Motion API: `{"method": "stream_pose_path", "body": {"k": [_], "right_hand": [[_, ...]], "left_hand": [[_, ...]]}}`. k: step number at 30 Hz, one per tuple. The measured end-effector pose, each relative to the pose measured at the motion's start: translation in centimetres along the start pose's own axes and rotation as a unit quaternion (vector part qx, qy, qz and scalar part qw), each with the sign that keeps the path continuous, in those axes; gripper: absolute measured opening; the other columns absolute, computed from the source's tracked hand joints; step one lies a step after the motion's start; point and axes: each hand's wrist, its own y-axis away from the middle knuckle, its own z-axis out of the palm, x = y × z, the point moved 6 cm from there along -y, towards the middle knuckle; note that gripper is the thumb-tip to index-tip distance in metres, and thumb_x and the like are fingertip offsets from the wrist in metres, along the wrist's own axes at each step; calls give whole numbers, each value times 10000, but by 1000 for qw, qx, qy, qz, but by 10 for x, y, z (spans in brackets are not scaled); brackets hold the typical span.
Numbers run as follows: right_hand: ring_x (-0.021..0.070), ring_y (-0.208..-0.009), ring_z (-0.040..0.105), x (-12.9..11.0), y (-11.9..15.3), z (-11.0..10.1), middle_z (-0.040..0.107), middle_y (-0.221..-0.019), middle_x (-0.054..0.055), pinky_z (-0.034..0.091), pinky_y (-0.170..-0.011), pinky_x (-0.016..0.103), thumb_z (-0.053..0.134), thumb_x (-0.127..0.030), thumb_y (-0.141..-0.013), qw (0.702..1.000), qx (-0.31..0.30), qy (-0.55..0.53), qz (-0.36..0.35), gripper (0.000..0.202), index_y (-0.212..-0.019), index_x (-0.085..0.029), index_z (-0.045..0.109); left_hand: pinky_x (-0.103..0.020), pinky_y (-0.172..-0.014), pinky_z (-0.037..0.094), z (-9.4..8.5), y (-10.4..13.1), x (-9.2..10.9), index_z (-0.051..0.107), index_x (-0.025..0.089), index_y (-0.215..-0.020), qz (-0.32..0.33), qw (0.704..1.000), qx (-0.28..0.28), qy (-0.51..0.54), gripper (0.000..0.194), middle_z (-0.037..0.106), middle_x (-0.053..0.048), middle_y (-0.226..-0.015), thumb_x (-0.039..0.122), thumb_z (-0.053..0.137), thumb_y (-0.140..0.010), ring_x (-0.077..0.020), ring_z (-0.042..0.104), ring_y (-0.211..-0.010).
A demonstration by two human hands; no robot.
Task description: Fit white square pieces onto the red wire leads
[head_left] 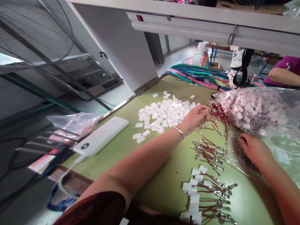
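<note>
My left hand (195, 119), with a bracelet at the wrist, is closed in a pinch over short red wires (219, 114) with metal terminals; what its fingertips hold is too small to make out. Beside it spreads a heap of small white plastic housings (164, 114). My right hand (254, 149) reaches down with curled fingers to small dark pieces (245, 156) on clear plastic, its fingertips partly hidden. Between my arms lies a bunch of red wires with terminals (208, 153). Nearer me are red wires with white housings on their ends (195, 200).
A clear bag of white-housed wires (255, 109) fills the right side. Long green, blue and pink cables (194, 75) lie at the back. A white power bank (102, 136) with a cable sits at the left edge. A lamp bar (187, 29) hangs overhead. Other people are beyond the table.
</note>
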Motion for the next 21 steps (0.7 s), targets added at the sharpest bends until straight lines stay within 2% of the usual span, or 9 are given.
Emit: {"method": "stream_pose_path", "body": {"k": [2,5,8,12,17,21], "right_hand": [[195,-616,600,12,-1,-4,689,-745,68,327,-543,285,469,-289,-897,999,-4,-35,11,206,-863,-197,650],[187,-598,586,21,0,-5,674,-681,51,330,-541,278,503,-333,-872,997,-60,-49,27,226,-752,-208,650],[186,-627,602,13,2,-3,693,-757,61,328,-541,273,538,-357,-856,994,-91,-50,19,213,-753,-211,654],[195,-649,617,1,2,1,699,-844,95,327,-545,282,552,-290,-842,998,-53,-26,22,162,-768,-195,661],[191,-675,622,1,0,7,710,-796,68,384,-596,282,528,-276,-844,997,-38,-70,-2,185,-774,-197,680],[205,-702,629,6,3,-10,715,-875,77,413,-621,299,478,-312,-873,994,38,-100,7,246,-843,-208,698]], "left_hand": [[-196,-405,172,-4,1,-5,602,168,-860,-31,998,24,-47,157,555,26,-612,318,572,-891,-23,282,-397],[-210,-414,194,-8,3,-12,647,143,-748,-70,991,47,-108,222,563,1,-600,327,601,-864,-27,298,-400],[-216,-427,202,-3,6,-14,697,144,-789,-82,988,17,-132,203,584,-10,-617,313,602,-848,-35,293,-413],[-214,-423,217,10,16,-6,728,158,-852,-78,981,-50,-172,206,608,-6,-633,334,630,-812,-41,303,-425],[-203,-437,297,22,26,2,720,142,-792,-59,974,-69,-209,273,628,-18,-633,408,664,-773,-62,410,-481],[-207,-501,371,34,31,2,717,150,-807,-7,962,-105,-251,248,631,-8,-648,373,609,-817,-73,477,-534]]}}
